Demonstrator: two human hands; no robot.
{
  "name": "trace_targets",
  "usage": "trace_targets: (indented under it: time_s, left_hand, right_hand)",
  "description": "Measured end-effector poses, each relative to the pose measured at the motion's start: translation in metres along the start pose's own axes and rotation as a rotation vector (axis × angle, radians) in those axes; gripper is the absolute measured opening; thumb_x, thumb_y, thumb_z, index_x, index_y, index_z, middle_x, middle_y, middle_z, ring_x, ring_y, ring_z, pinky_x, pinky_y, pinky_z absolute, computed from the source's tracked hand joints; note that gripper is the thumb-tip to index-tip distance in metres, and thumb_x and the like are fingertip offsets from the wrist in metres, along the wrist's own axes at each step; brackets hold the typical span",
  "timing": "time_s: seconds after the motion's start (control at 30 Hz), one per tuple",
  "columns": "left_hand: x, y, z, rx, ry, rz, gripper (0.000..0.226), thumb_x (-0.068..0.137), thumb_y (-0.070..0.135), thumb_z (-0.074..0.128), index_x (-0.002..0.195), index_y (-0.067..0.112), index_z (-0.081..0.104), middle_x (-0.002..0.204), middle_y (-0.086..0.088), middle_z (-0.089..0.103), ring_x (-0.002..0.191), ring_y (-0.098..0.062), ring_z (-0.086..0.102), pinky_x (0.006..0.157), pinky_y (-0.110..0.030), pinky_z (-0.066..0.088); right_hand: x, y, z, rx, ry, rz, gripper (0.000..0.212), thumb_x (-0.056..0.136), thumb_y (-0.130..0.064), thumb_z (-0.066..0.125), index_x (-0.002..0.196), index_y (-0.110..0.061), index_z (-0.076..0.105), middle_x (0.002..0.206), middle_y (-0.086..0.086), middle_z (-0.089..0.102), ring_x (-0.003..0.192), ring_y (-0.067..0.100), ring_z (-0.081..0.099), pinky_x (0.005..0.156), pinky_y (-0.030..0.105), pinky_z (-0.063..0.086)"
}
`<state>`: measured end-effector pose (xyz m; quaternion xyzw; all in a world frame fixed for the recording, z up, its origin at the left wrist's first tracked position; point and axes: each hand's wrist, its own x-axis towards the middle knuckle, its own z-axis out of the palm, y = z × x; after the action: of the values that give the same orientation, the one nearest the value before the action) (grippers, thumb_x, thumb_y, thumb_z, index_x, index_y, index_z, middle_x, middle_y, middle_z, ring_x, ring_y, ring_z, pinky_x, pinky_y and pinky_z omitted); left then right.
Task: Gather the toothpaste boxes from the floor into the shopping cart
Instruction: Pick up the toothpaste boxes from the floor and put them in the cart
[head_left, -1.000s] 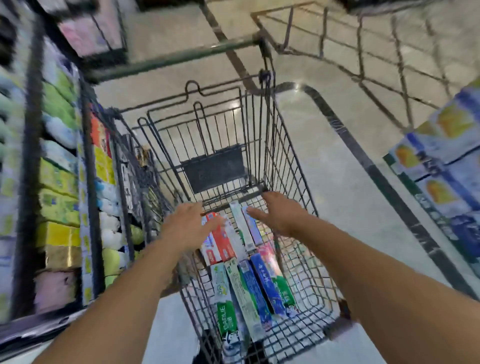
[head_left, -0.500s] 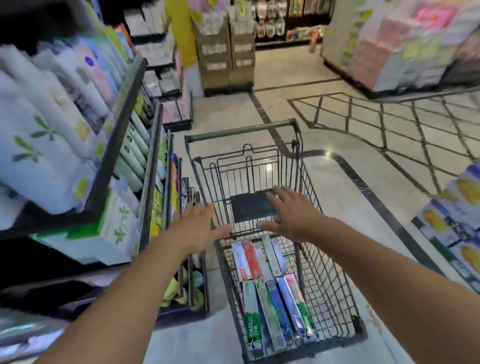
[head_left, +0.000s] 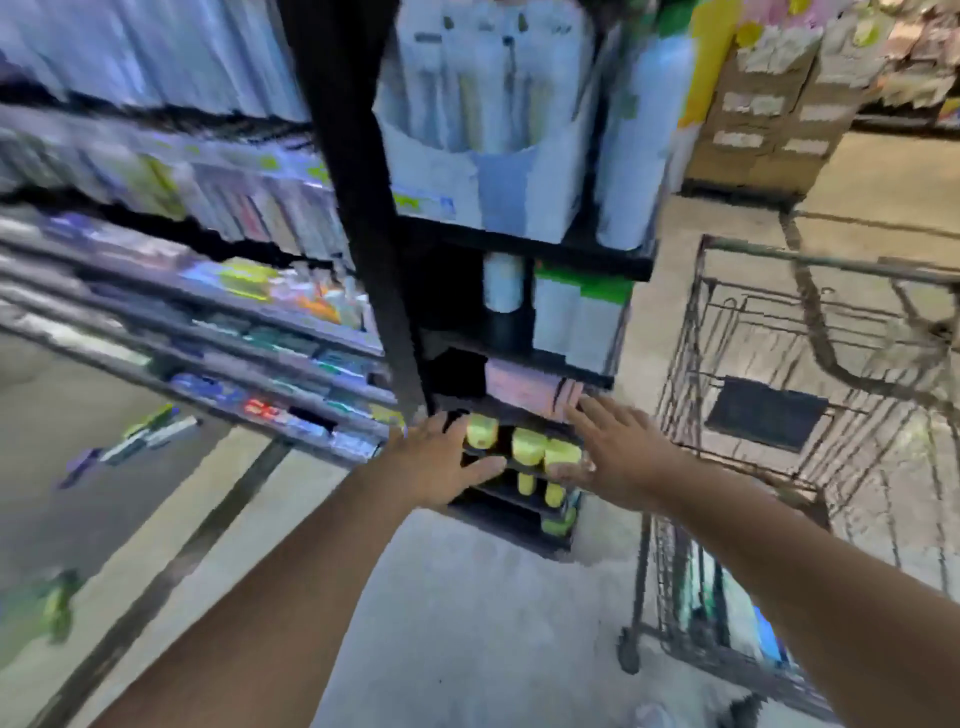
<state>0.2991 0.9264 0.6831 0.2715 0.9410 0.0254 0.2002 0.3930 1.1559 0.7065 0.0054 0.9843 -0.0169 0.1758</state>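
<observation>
The view is blurred by motion. The wire shopping cart (head_left: 810, 270) stands at the right, and toothpaste boxes inside it (head_left: 748, 618) show through its near wall beside my right forearm. More toothpaste boxes (head_left: 150, 434) lie on the floor at the far left, with another blurred green one (head_left: 54, 608) nearer. My left hand (head_left: 441, 462) and my right hand (head_left: 618, 452) are both stretched forward with spread fingers, empty, in front of the low end of a shelf unit.
A black shelf unit (head_left: 363, 234) packed with goods fills the left and centre, with yellow-green items (head_left: 530, 447) on its low racks. Cardboard displays (head_left: 763, 119) stand at the back right. Bare floor lies between the shelf and the cart.
The view has swung left, so the cart moved from centre to the right edge. Both hands left the cart's basket and now hover empty before the shelf end.
</observation>
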Motion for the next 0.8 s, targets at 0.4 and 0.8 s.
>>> trace_targets:
  time_s: [0.4,0.8]
  left_hand:
    - [-0.276,-0.289,0.052,-0.192,0.067,-0.774,0.088,0.085,0.078,0.028,0.153,0.024,0.018,0.16,-0.007,0.02,0.148,-0.03,0.013,0.117,-0.054,0.01]
    - [-0.305,-0.451,0.057,-0.35,0.014,-1.149,0.093,0.08,0.084,0.022,0.144,0.018,0.035,0.151,-0.006,0.034,0.141,-0.029,0.023,0.109,-0.061,0.015]
  right_hand:
    - [0.117,-0.379,-0.019,-0.257,0.166,-0.702,0.123,0.061,-0.091,-0.019,0.14,-0.018,0.039,0.145,0.012,0.041,0.133,0.03,0.038,0.107,0.047,0.036]
    - [0.249,-0.564,-0.047,-0.243,-0.06,-0.961,0.111,0.068,-0.087,0.007,0.157,-0.021,0.007,0.164,0.005,-0.003,0.151,0.023,-0.006,0.12,0.044,0.003]
